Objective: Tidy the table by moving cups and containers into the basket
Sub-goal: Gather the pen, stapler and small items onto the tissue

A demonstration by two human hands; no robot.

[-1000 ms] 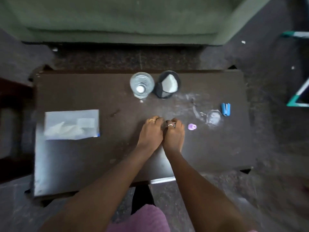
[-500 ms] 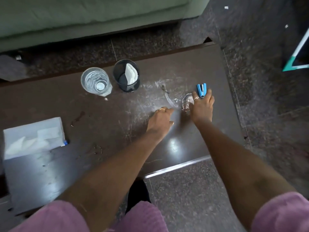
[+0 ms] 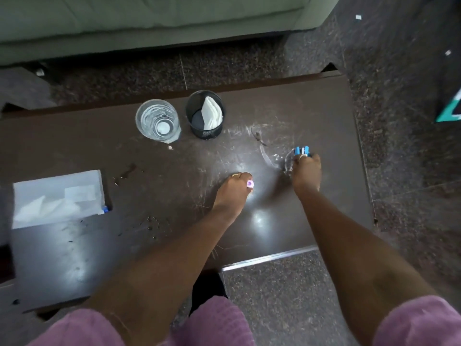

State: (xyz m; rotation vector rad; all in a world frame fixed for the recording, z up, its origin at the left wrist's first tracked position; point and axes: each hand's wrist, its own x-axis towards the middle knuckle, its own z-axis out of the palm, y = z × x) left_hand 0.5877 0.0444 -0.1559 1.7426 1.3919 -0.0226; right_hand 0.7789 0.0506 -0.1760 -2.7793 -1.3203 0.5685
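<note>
While the left hand (image 3: 234,189) pinches a small purple cap (image 3: 250,184) and the right hand (image 3: 305,171) closes on a blue clip (image 3: 302,151), the clear glass (image 3: 158,123) stands far on the table (image 3: 74,245) beside the black mesh basket (image 3: 205,115); little looks tidied yet.

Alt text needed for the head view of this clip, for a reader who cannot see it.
Seen from above, a person's right hand closes on a small blue clip and the left hand holds a tiny purple object over a dark table. Farther back stand a clear glass and a black mesh cup; a tissue pack lies left.
</note>
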